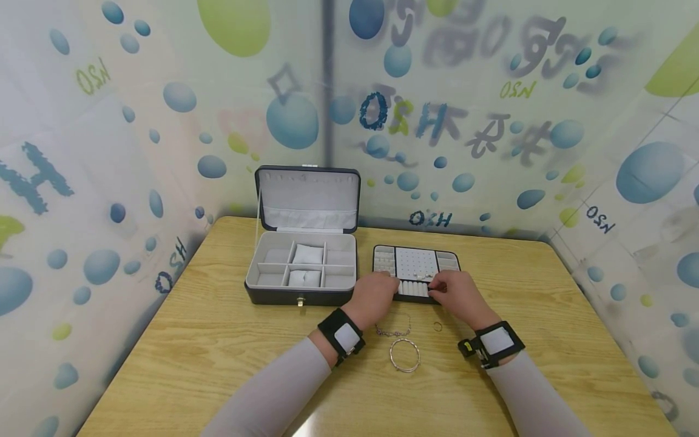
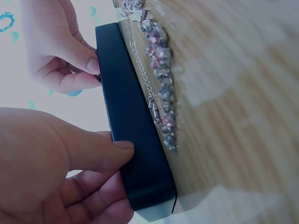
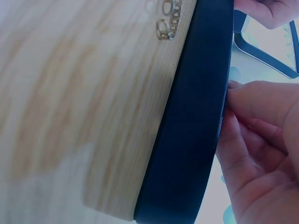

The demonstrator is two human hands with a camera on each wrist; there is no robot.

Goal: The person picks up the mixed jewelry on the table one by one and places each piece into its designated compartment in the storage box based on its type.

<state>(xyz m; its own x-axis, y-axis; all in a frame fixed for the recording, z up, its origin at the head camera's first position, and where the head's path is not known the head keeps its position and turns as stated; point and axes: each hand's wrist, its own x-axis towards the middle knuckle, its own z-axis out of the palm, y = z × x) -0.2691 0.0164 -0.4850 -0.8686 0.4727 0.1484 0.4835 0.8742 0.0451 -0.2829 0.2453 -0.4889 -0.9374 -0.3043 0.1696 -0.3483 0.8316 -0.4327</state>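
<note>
My left hand (image 1: 375,293) and right hand (image 1: 460,294) both have fingers curled over the near edge of the flat black jewellery tray with white ring rolls (image 1: 416,262), which sits on the wooden table (image 1: 218,340) just right of the open black jewellery box (image 1: 303,267). I judge I should hold it level and work gently, wrists clear of the beaded silver bracelet (image 2: 161,70) just beside its edge.

The head camera looks forward and down from high up, seeing the whole tabletop (image 1: 218,340) and both arms. The left wrist camera sits very close, low beside the dark tray (image 2: 135,140), looking along its front wall. The right wrist camera is just as close on the other side. All three views share that tray's front wall.
</note>
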